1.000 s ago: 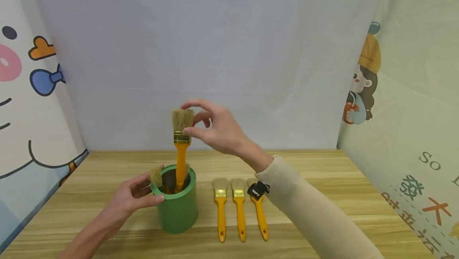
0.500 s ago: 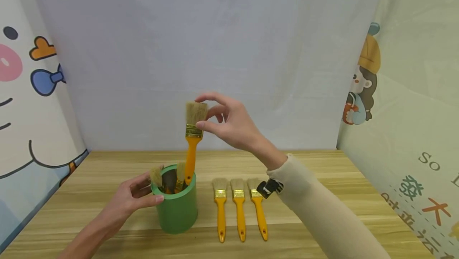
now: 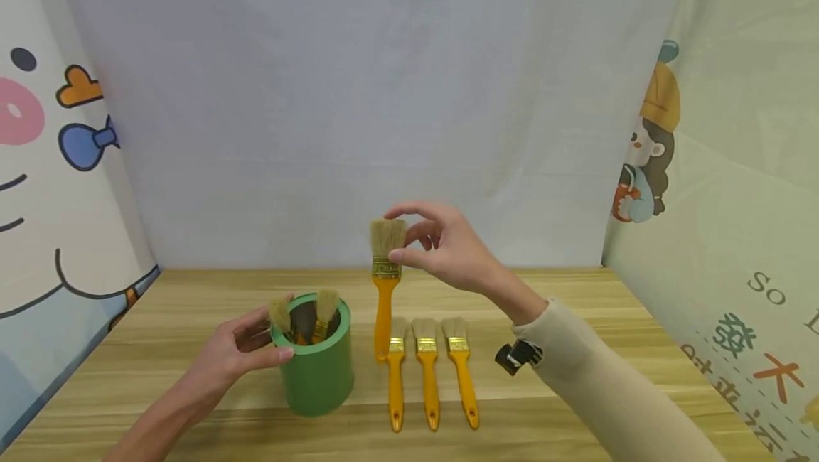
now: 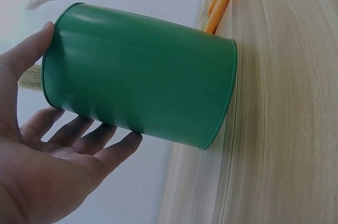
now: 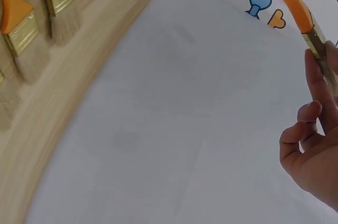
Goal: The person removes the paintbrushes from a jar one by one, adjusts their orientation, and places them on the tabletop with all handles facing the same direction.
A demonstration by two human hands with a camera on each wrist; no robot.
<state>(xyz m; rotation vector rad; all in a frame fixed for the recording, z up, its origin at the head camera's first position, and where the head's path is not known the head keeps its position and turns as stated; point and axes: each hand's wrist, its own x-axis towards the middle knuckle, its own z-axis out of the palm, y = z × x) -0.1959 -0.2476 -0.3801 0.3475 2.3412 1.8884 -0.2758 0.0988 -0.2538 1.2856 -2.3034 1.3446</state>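
A paintbrush (image 3: pixel 383 313) with an orange handle hangs handle-down from my right hand (image 3: pixel 451 245). The thumb and fingers pinch it around its gold ferrule and pale bristles, as the right wrist view also shows on the brush (image 5: pixel 290 2). To its left stands a green can (image 3: pixel 320 380), upright on the table. My left hand (image 3: pixel 233 352) grips the can by its left side, thumb near the rim; in the left wrist view the fingers curl along the can wall (image 4: pixel 137 76). Bristle ends (image 3: pixel 328 304) of brushes stick up from the can; their handles are mostly hidden inside.
Three matching paintbrushes lie side by side right of the can: a left one (image 3: pixel 396 391), a middle one (image 3: pixel 430 391) and a right one (image 3: pixel 466 391). They rest on a wood-grain table (image 3: pixel 576 377). A pale cloth (image 3: pixel 409 92) hangs behind.
My right hand has lifted the paintbrush out of the can, carried it to the right and lowered it beside the leftmost lying brush. The left hand stays on the can.
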